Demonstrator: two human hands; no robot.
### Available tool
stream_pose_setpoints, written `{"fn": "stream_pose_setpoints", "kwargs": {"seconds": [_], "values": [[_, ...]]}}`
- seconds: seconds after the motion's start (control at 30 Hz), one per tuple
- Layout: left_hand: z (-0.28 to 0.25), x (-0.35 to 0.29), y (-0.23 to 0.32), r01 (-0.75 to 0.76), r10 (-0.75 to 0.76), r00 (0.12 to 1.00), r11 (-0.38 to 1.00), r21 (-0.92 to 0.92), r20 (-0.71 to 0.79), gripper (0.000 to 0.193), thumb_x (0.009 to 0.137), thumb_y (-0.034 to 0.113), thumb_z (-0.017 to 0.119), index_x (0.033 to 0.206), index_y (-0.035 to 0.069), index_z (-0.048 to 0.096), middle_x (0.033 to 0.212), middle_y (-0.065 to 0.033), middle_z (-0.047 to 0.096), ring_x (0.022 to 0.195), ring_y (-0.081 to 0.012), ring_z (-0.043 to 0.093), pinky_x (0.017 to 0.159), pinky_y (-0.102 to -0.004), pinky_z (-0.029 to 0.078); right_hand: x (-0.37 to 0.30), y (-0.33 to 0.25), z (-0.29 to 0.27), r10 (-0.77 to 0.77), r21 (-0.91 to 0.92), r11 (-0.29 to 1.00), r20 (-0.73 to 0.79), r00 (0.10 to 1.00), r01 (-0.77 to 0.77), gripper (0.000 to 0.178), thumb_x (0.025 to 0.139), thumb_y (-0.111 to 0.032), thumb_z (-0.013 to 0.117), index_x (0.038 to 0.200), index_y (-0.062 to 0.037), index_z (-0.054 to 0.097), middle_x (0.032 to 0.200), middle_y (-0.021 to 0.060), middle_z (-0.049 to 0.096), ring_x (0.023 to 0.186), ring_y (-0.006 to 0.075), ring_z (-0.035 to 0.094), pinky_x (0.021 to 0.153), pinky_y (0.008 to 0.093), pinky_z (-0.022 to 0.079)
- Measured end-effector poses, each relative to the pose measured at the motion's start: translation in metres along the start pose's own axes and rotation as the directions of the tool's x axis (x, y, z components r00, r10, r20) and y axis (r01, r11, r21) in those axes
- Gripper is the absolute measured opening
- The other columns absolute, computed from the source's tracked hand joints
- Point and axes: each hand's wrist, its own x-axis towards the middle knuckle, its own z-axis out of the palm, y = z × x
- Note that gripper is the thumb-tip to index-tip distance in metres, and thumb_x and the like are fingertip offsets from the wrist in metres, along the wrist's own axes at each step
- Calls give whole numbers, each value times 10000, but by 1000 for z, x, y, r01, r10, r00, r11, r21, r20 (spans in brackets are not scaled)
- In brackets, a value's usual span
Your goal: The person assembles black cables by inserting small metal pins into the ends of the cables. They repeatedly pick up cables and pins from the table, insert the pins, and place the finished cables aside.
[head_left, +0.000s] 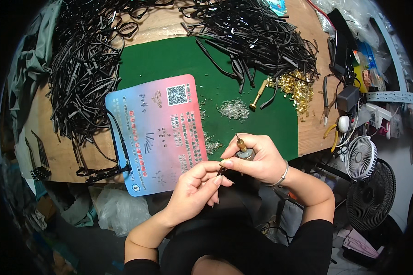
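Observation:
My left hand (195,190) is closed in a pinch on a slim black eyeglass temple (221,171), mostly hidden by the fingers. Right beside it, my right hand (261,158) curls around a brass-tipped tool with a grey round body (245,152). The right thumb presses at the temple's end, where a small gold-coloured bit shows; its kind is too small to tell. Both hands meet above the table's front edge. Behind them, tiny silver metal parts (234,110) lie heaped on the green mat (165,57).
A blue-and-pink printed mat (158,123) holds a few small parts. Black temples pile up at left (80,78) and back (261,36). A brass screwdriver-like tool (260,94) lies near gold-coloured pieces (299,94). At right are pliers (332,136), a white fan (361,158) and a black fan (371,195).

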Motion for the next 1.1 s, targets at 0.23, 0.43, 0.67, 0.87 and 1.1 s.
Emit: {"fn": "stream_pose_setpoints", "kwargs": {"seconds": [0.23,0.43,0.67,0.87,1.1], "values": [[-6,1,5,110,-104,991,991,-74,86,278,921,108,507,1181,11,487,914,-108,650,557,-61,529,493,-182,428,0,5,-15,-176,-158,967,154,972,200,98,757,-78,673,825,-14,644,758,83,600,716,188,602,628,286,474],[-26,9,20,396,-359,886,915,-75,294,237,913,99,521,1116,-24,524,878,-130,653,559,-72,536,503,-192,446,3,7,-20,-127,-84,982,372,920,169,116,773,-111,687,835,-17,659,774,88,617,711,190,613,631,284,472],[-14,-2,8,167,-189,940,981,98,284,226,931,85,489,1136,2,532,921,-103,657,604,-70,544,534,-197,453,-5,31,-10,143,294,908,455,879,-300,407,762,-266,747,1023,-15,563,801,7,553,661,47,505,534,183,412],[-6,0,-5,-74,20,992,888,455,123,241,904,15,472,1139,18,526,906,-60,649,628,-89,578,592,-231,490,1,30,-10,151,-123,985,304,941,-118,451,761,-314,737,1010,-5,524,869,61,557,805,137,551,723,270,451],[-18,2,-17,-63,168,971,870,489,-173,249,910,-12,445,1153,-15,497,880,-93,645,642,-84,586,582,-221,493,-19,26,-16,-39,-753,657,-19,999,11,559,799,-375,633,1208,-40,452,913,145,495,706,322,604,604,399,516]]}}
